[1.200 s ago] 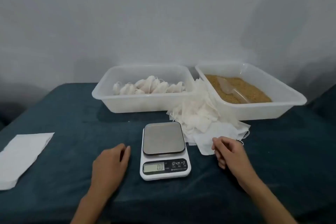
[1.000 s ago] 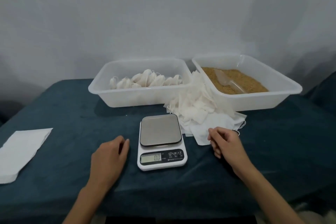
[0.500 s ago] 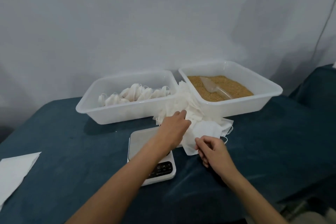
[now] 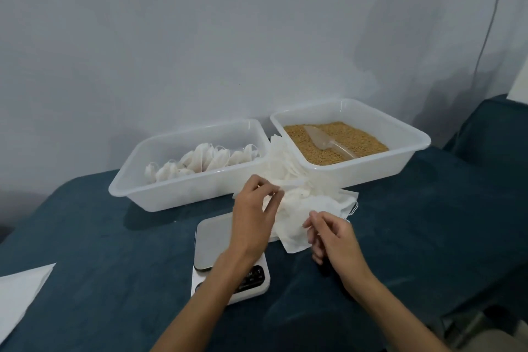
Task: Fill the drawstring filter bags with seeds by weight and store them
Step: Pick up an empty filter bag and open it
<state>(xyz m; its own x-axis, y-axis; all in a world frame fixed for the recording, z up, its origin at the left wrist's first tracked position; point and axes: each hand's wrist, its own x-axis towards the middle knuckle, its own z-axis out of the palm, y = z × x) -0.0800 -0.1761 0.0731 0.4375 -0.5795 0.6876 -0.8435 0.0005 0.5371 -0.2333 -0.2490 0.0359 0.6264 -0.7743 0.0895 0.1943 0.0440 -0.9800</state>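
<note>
- Head view: a dark teal cloth (image 4: 114, 251) covers the table, with a white folded sheet (image 4: 20, 291) cut off at the near left edge.
- A kitchen scale (image 4: 217, 240) sits at centre; the left forearm crosses it and hides most of its display.
- Behind stand two white plastic tubs: the left tub (image 4: 171, 194) holds filled bags (image 4: 205, 161), the right tub (image 4: 357, 168) holds tan seeds (image 4: 360, 138) with a clear scoop (image 4: 325, 143) lying on them.
- Between the tubs and the scale lies a loose heap of empty white filter bags (image 4: 311, 203), thin and crumpled; single bags are hard to separate.
- The left hand (image 4: 254, 214) pinches a bag at the top of the heap.
- The right hand (image 4: 334, 240) is just beside the heap's near edge, fingers curled; whether it grips fabric, I cannot tell.
</note>
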